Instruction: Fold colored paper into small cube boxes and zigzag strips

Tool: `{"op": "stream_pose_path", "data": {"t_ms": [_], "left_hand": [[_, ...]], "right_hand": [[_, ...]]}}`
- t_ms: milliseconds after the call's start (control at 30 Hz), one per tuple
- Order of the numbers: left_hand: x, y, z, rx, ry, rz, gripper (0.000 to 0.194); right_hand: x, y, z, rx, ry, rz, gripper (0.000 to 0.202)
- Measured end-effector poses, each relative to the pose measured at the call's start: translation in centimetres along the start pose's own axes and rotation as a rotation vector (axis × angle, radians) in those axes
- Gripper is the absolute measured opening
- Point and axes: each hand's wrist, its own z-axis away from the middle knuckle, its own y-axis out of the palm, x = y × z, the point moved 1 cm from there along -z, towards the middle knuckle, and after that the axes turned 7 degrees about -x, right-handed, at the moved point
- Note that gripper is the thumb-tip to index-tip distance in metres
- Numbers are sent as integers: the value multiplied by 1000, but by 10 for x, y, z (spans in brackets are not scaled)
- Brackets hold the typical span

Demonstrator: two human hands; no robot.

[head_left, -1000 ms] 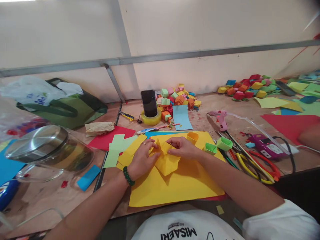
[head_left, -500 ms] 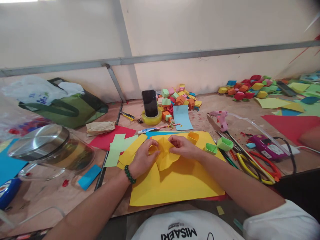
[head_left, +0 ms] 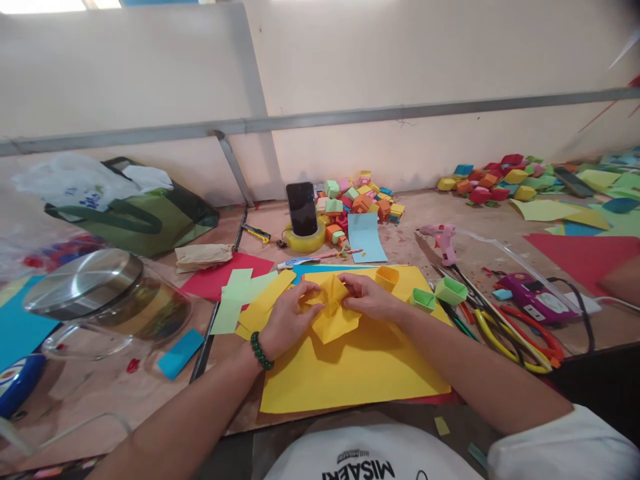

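A folded yellow paper is held between my two hands, above large yellow sheets lying on the table. My left hand pinches its left side; a green bead bracelet is on that wrist. On the paper's upper right side, the fingers of my right hand are closed. Just beyond my right hand stands a small orange-yellow paper box, with two green paper boxes to its right.
A phone stands in a tape roll before piled paper cubes. At right lie a pink glue gun, scissors and a purple device. A glass jug and green bag are at left. Another person's hand shows far right.
The yellow paper's folds have shifted slightly between my fingers, and its lower flap sits differently. Both hands keep their hold. The view has tilted up slightly.
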Motion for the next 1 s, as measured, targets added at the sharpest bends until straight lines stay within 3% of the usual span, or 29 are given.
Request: {"op": "stream_pose_path", "data": {"t_ms": [133, 267, 400, 533, 667, 867, 1000], "left_hand": [[1, 1, 1, -4, 6, 29, 17], [-1, 3, 3, -2, 64, -12, 15], [-5, 3, 4, -9, 87, -2, 14], [-4, 0, 1, 4, 12, 181, 11], [-2, -2, -3, 86, -12, 265, 19], [-6, 1, 0, 33, 25, 142, 11], [-11, -2, -1, 6, -9, 173, 18]], "right_hand": [[7, 4, 3, 7, -42, 51, 22], [16, 8, 6, -68, -65, 165, 13], [12, 9, 7, -79, 22, 204, 32], [6, 5, 5, -66, 90, 130, 44], [6, 0, 5, -70, 102, 132, 47], [7, 4, 4, -81, 71, 161, 50], [7, 4, 4, -83, 61, 162, 49]]}}
